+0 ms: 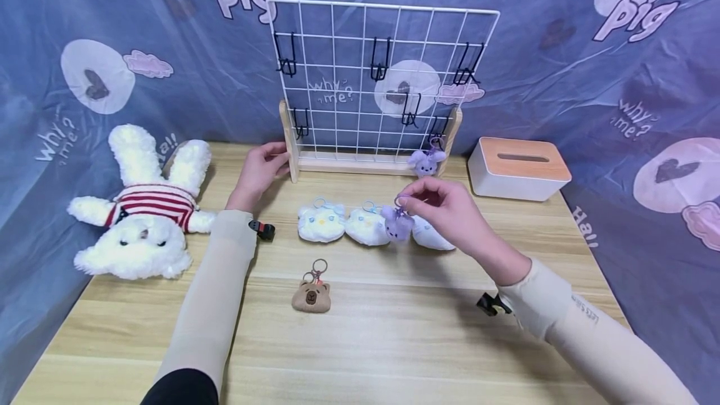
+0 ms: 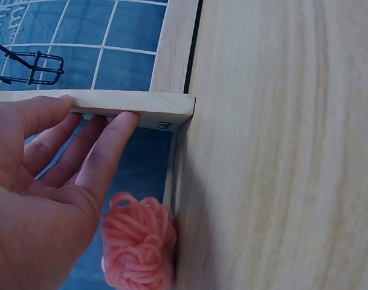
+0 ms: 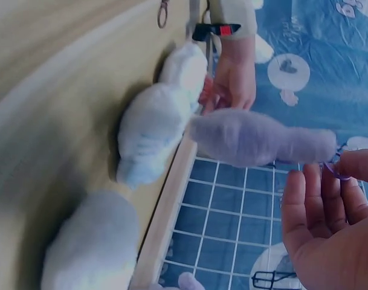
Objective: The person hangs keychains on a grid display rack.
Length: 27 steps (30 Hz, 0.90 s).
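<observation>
My left hand [image 1: 260,170] holds the left wooden post [image 1: 289,141] of a white wire grid rack [image 1: 365,67], its fingertips on the post's outer side in the left wrist view. My right hand [image 1: 444,208] pinches the ring of a purple plush bunny keychain [image 1: 398,224], which dangles in front of the rack. Another purple plush keychain [image 1: 425,163] hangs at the rack's lower right. Black hooks [image 1: 380,61] sit on the grid. Beneath the dangling keychain, white plush keychains [image 1: 320,224] lie in a row, one partly hidden.
Nearer me lies a brown capybara keychain [image 1: 312,297]. A white teddy bear in a striped sweater [image 1: 154,205] lies at the left, and a tissue box [image 1: 517,170] with a wooden lid stands at the right. Beside the post is a pink yarn bundle [image 2: 140,241].
</observation>
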Motion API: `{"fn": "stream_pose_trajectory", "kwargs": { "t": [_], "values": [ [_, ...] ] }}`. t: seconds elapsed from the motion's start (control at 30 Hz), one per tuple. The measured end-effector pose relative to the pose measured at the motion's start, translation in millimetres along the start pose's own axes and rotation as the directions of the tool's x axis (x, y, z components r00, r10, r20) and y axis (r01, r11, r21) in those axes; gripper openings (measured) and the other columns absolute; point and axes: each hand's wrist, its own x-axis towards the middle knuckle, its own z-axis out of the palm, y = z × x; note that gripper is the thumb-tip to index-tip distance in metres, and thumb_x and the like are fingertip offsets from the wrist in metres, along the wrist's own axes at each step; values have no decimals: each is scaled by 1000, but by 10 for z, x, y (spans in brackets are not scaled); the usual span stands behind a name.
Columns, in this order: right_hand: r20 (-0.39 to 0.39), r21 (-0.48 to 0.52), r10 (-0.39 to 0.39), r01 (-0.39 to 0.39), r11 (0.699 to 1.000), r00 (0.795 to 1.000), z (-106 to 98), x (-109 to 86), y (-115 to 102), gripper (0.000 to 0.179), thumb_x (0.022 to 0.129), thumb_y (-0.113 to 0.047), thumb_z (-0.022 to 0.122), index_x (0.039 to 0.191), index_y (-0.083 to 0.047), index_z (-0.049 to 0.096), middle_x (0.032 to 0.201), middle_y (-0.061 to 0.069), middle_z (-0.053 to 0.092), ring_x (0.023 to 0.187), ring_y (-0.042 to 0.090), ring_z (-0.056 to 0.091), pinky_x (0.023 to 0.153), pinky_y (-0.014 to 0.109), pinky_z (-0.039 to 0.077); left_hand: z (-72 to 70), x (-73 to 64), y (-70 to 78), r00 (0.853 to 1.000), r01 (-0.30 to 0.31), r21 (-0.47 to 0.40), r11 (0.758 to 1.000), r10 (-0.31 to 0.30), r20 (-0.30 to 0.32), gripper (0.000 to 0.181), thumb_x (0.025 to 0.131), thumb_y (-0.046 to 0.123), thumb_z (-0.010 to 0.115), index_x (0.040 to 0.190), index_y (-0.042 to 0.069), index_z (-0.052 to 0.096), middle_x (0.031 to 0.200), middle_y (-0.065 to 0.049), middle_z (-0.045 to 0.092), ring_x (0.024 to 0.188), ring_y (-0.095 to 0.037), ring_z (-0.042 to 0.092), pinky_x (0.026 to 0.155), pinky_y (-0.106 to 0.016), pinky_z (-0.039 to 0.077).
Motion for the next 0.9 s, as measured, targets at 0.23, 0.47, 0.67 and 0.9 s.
{"fn": "stream_pose_trajectory", "kwargs": {
  "t": [0.23, 0.47, 0.67, 0.9],
  "values": [
    [-30, 58, 40, -38, 998, 999, -121, 191, -25, 16, 105, -14, 79, 114, -1, 80, 103, -5, 80, 91, 13, 77, 83, 21, 70, -15, 10, -15, 1000, -1, 14, 1000, 1, -8, 44, 114, 9, 64, 155, -6, 59, 152, -29, 64, 118, -25, 72, 98, -20, 70],
    [-50, 158, 24, -16, 987, 998, -209, 379, 6, 18, 107, -10, 75, 115, 7, 76, 105, -3, 78, 91, 7, 77, 92, 29, 74, 1, 7, -10, 1000, -3, -1, 1000, 3, 1, 44, 114, 8, 64, 155, -7, 59, 150, -31, 64, 117, -22, 72, 102, -24, 70],
    [-78, 118, 58, -49, 992, 995, -272, 499, 26, 19, 107, -15, 76, 116, 2, 77, 98, -10, 78, 87, 6, 75, 79, 17, 69, -2, -6, 15, 1000, 3, -20, 1000, -3, 17, 45, 114, 7, 63, 157, -8, 57, 151, -32, 63, 131, -38, 69, 112, -35, 67],
    [-149, 20, 44, -41, 999, 988, -339, 655, -6, 16, 108, -19, 76, 115, -5, 81, 94, -7, 80, 84, 7, 74, 76, 18, 67, -12, -5, 19, 1000, 7, -15, 1000, -7, 18, 46, 114, 7, 62, 157, -8, 57, 153, -32, 62, 135, -42, 68, 115, -39, 66]
  ]
}}
